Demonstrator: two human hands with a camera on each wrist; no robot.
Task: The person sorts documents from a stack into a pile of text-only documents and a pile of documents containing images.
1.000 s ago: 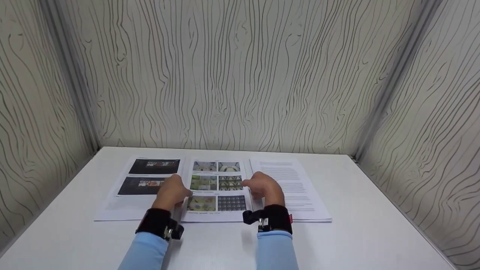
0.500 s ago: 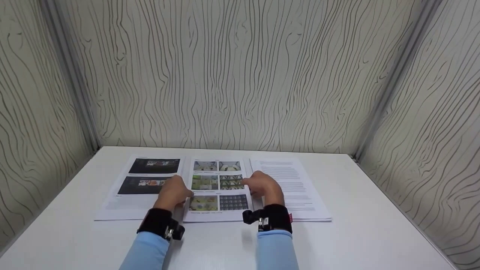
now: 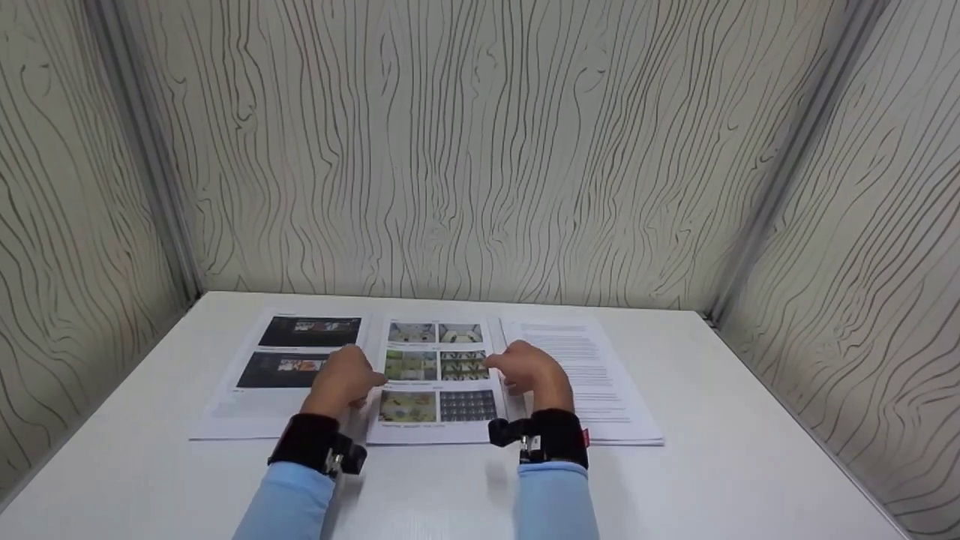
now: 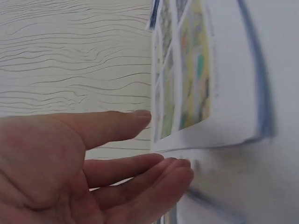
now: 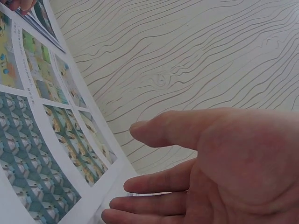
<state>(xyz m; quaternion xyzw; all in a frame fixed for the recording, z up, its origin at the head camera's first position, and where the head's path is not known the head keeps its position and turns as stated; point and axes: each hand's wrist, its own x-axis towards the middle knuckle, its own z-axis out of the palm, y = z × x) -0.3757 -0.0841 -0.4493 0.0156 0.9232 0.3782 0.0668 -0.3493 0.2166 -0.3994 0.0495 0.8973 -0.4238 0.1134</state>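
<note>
A middle stack of printed sheets [image 3: 439, 386] lies on the white table with rows of colour pictures on its top page. My left hand [image 3: 341, 382] is at its left edge, over the inner side of the left stack of paper [image 3: 259, 411]. In the left wrist view, thumb and fingers stand apart beside the stack's edge [image 4: 233, 126], with nothing pinched. My right hand [image 3: 534, 373] is at the opposite edge, its thumb near the pictures. The right wrist view shows this right hand [image 5: 205, 168] with loosely extended fingers and nothing between them and the thumb.
To the right lies a stack of text pages [image 3: 607, 390], partly covered by my right hand and wrist. The white table [image 3: 712, 465] meets wood-patterned panels [image 3: 450, 150] at the back and sides. Both wrists wear black straps with small cameras.
The middle stack shifted slightly right between the two earlier frames, then stayed put. Since then both hands have loosened and drawn slightly apart from its edges.
</note>
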